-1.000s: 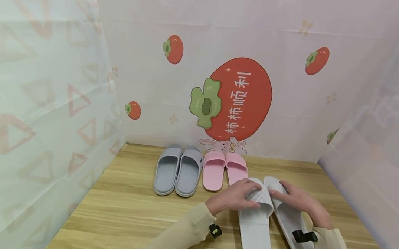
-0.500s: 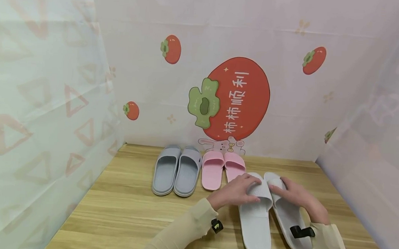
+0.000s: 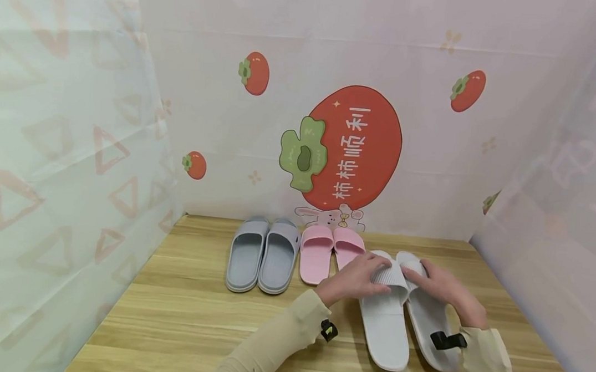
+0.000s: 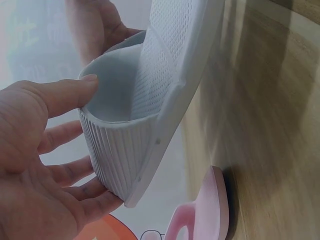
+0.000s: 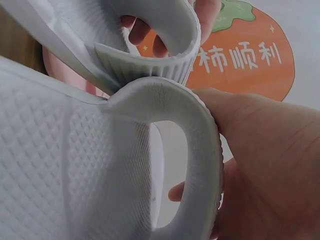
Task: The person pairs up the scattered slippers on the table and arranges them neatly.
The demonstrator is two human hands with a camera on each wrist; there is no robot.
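Observation:
Two white slippers with ribbed straps stand side by side at the front right in the head view. My left hand grips the strap of the left white slipper. In the left wrist view the thumb lies at the opening of its ribbed strap and the fingers reach round the outside. The right white slipper is in the grip of my right hand, thumb along the top of its strap. Seen from the right wrist, the straps meet at their inner sides. The left slipper's sole tilts in the left wrist view.
A grey pair of slippers and a smaller pink pair stand along the back of the wooden table. The right pink slipper is partly behind my left hand. A printed fabric wall rises behind, with others at both sides.
Both hands have moved the white slippers away from me, toward the back wall. The slippers have drawn slightly closer together at the heels. The grey and pink pairs stay in place.

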